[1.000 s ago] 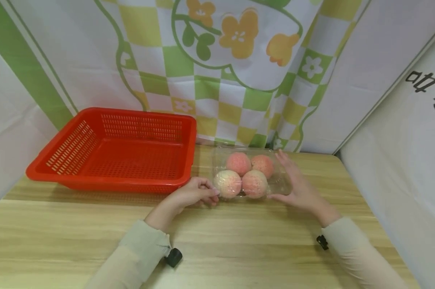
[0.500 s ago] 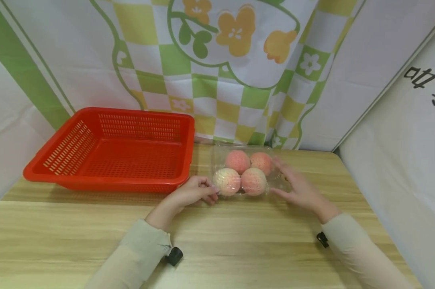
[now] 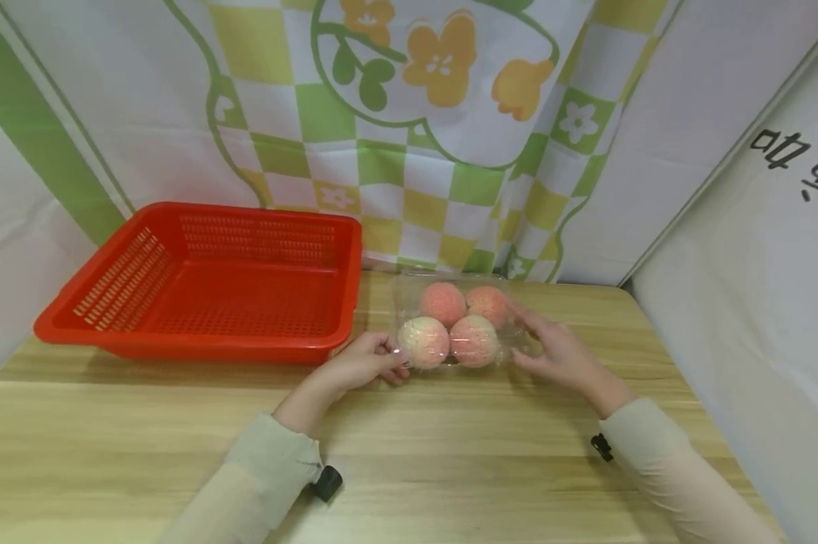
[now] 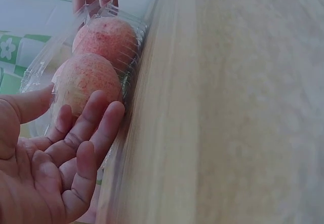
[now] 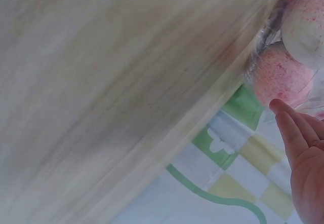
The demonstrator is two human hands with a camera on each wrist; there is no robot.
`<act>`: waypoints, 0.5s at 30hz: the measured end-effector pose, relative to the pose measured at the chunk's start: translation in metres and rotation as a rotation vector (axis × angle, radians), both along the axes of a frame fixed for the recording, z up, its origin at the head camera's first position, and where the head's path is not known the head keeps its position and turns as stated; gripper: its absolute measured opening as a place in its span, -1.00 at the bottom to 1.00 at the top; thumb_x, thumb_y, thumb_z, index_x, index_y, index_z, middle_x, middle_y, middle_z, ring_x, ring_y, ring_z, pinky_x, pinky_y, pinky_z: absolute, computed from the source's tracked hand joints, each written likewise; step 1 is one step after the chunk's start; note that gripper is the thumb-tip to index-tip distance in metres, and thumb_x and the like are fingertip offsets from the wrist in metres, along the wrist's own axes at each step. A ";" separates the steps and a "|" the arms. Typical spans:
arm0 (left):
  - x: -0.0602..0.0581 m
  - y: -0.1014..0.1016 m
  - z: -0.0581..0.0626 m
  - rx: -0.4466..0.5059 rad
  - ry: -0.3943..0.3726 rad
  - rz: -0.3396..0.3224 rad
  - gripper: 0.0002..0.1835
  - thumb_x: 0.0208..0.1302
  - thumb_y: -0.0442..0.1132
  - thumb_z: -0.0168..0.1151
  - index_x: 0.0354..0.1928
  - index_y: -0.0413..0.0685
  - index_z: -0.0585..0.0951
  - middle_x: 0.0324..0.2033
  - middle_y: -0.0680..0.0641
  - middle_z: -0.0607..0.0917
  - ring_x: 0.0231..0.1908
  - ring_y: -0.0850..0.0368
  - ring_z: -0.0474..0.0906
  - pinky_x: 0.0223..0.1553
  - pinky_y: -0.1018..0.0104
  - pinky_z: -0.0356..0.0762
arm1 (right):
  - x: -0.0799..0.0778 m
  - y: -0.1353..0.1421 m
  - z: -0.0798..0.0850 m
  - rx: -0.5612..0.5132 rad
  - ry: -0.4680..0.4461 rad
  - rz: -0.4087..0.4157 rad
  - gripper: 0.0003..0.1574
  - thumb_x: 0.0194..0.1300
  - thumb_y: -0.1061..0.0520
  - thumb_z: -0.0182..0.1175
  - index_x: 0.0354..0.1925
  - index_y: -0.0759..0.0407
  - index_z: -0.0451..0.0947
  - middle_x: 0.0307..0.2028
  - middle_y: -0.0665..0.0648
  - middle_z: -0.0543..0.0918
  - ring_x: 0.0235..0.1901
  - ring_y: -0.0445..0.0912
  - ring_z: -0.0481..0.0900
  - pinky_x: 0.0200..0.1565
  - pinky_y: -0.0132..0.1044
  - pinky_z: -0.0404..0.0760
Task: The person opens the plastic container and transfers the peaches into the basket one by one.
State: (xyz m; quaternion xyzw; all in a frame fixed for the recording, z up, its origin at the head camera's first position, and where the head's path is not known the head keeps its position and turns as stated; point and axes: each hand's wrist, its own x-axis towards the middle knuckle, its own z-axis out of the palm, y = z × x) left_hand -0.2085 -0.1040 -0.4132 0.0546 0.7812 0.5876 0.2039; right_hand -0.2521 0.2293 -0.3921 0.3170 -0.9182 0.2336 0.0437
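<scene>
Your left hand (image 3: 359, 364): thumb and fingers apart, at the near left corner of the clear box (image 3: 405, 302); cannot tell whether you grip it. Your right hand (image 3: 563, 357): fingers straight, at the right end. Location: on table (image 3: 463, 461), near red basket (image 3: 198, 340). Contents: four peaches (image 3: 473, 340). Handling: likely light, flimsy, slick; hold both ends low, gently.

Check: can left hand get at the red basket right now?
Probably yes: the left hand sits beside the red basket with nothing visible between, though it would likely have to leave the clear box first.
</scene>
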 end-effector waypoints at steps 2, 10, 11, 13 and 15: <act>0.001 -0.001 -0.001 -0.002 0.007 0.000 -0.78 0.45 -0.14 0.16 -0.22 -0.18 0.51 -0.25 -0.17 0.76 -0.29 0.11 0.71 -0.34 0.36 0.51 | 0.000 -0.002 0.001 0.011 0.022 0.013 0.02 0.16 0.22 0.35 0.50 0.19 0.15 0.03 0.52 0.63 -0.06 0.33 0.69 0.02 0.13 0.65; 0.000 0.000 -0.001 -0.015 0.085 -0.027 -0.80 0.46 -0.20 0.13 -0.28 -0.20 0.50 -0.27 -0.24 0.77 -0.22 0.03 0.72 -0.36 0.36 0.42 | 0.000 -0.004 0.003 0.067 0.079 0.040 -0.11 0.17 0.24 0.35 0.40 0.40 0.26 -0.05 0.53 0.66 -0.21 0.25 0.74 -0.11 0.09 0.71; 0.000 0.000 -0.001 -0.015 0.094 -0.031 -0.80 0.46 -0.21 0.12 -0.29 -0.21 0.50 -0.26 -0.25 0.77 -0.21 0.02 0.72 -0.35 0.36 0.42 | 0.000 -0.004 0.004 0.073 0.079 0.043 -0.12 0.17 0.24 0.34 0.40 0.41 0.26 -0.07 0.53 0.67 -0.31 0.18 0.74 -0.12 0.08 0.71; -0.001 0.000 -0.002 -0.013 0.105 -0.031 -0.81 0.46 -0.22 0.12 -0.28 -0.22 0.50 -0.26 -0.27 0.77 -0.19 -0.01 0.73 -0.31 0.34 0.42 | 0.000 -0.005 0.005 0.085 0.079 0.053 -0.14 0.19 0.24 0.33 0.39 0.43 0.26 -0.20 0.49 0.71 -0.53 -0.05 0.65 -0.19 -0.01 0.73; -0.001 0.000 -0.003 -0.014 0.113 -0.032 -0.81 0.46 -0.23 0.11 -0.28 -0.23 0.49 -0.26 -0.27 0.76 -0.18 -0.02 0.73 -0.28 0.33 0.42 | 0.000 -0.006 0.007 0.101 0.084 0.063 -0.14 0.19 0.25 0.33 0.39 0.45 0.26 -0.47 0.32 0.69 -0.69 -0.25 0.40 -0.36 -0.20 0.70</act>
